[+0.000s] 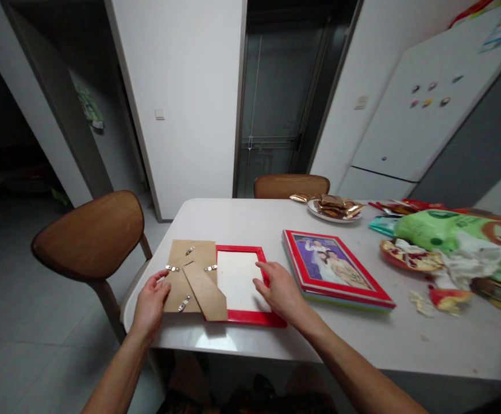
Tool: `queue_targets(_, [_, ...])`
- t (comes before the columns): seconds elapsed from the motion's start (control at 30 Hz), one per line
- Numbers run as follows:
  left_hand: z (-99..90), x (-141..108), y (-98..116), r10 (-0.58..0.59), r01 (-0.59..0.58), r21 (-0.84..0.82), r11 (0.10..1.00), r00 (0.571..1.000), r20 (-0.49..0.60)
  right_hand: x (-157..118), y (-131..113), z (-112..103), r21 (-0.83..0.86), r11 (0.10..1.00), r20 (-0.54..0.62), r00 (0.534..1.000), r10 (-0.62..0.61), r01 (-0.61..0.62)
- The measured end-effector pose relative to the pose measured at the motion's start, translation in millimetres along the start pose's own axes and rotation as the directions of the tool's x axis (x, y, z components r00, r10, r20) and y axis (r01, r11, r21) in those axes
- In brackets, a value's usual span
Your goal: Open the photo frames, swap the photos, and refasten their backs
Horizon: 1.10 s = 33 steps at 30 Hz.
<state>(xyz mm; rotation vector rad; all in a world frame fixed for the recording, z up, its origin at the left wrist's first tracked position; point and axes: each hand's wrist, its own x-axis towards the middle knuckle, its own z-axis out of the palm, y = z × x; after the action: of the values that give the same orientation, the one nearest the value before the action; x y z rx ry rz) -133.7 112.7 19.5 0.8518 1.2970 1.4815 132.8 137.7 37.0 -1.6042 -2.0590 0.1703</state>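
Note:
A brown picture frame backing board with metal clips and a fold-out stand lies at the left, overlapping a red picture frame. My left hand grips the board's left edge between thumb and fingers. Inside the red frame shows a white sheet. Over the frame's right side is my right hand, its thumb and fingers apart and nothing held. Whether its fingertips touch the sheet I cannot tell. To the right, a framed photo with a red border rests on a stack of other frames.
A plate of wrapped snacks stands at the table's far side. Pomegranate pieces, crumpled tissue and a green tissue pack crowd the right end. Wooden chairs stand at the left and far side.

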Motion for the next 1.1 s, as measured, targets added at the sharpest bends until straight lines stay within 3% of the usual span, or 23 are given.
queue_targets(0.13, [-23.4, 10, -4, -0.045, 0.051, 0.082, 0.995, 0.996, -0.081, -1, 16, 7, -0.177, 0.977, 0.097, 0.986, 0.135, -0.116])
queue_targets(0.27, [-28.5, 18, -1, -0.007, 0.013, 0.296, 0.955, 1.000, -0.021, 1, 19, 13, -0.221, 0.961, 0.132, 0.971, 0.200, -0.168])
queue_targets(0.37, [-30.4, 23, 2, 0.097, -0.081, 0.590, 0.803, 0.995, 0.005, 6, 23, 13, -0.193, 0.959, 0.114, 0.966, 0.231, -0.207])
queue_targets(0.5, [-26.6, 21, 1, 0.277, -0.193, 0.864, 0.465, 0.959, 0.065, 10, 28, 12, -0.015, 0.957, 0.084, 0.953, 0.291, -0.291])
queue_targets(0.57, [-15.7, 15, -4, 0.363, -0.279, 0.907, 0.316, 0.919, 0.156, 10, 27, 10, 0.221, 0.904, 0.130, 0.930, 0.344, -0.365])
queue_targets(0.6, [-7.1, 9, -7, 0.386, -0.325, 0.896, 0.301, 0.901, 0.197, 10, 26, 8, 0.368, 0.837, 0.178, 0.914, 0.364, -0.405])
queue_targets(0.67, [15.9, -4, -13, 0.398, -0.423, 0.839, 0.343, 0.874, 0.278, 8, 21, 4, 0.632, 0.619, 0.285, 0.883, 0.374, -0.466])
queue_targets(0.73, [43.8, -20, -17, 0.387, -0.516, 0.761, 0.392, 0.843, 0.372, 6, 14, -2, 0.791, 0.378, 0.354, 0.864, 0.358, -0.481])
queue_targets(0.83, [84.6, -41, -18, 0.370, -0.637, 0.643, 0.425, 0.771, 0.519, 5, 3, -13, 0.876, 0.180, 0.376, 0.868, 0.324, -0.447])
queue_targets(0.9, [104.9, -49, -16, 0.385, -0.706, 0.567, 0.423, 0.707, 0.593, 5, -2, -19, 0.892, 0.152, 0.369, 0.880, 0.300, -0.425])
queue_targets(1.0, [120.4, -54, -10, 0.445, -0.784, 0.502, 0.367, 0.621, 0.645, 6, -5, -23, 0.893, 0.193, 0.346, 0.894, 0.286, -0.407])
queue_targets(1.1, [118.6, -52, 0, 0.513, -0.800, 0.506, 0.321, 0.596, 0.617, 10, -1, -20, 0.869, 0.284, 0.319, 0.897, 0.307, -0.406])
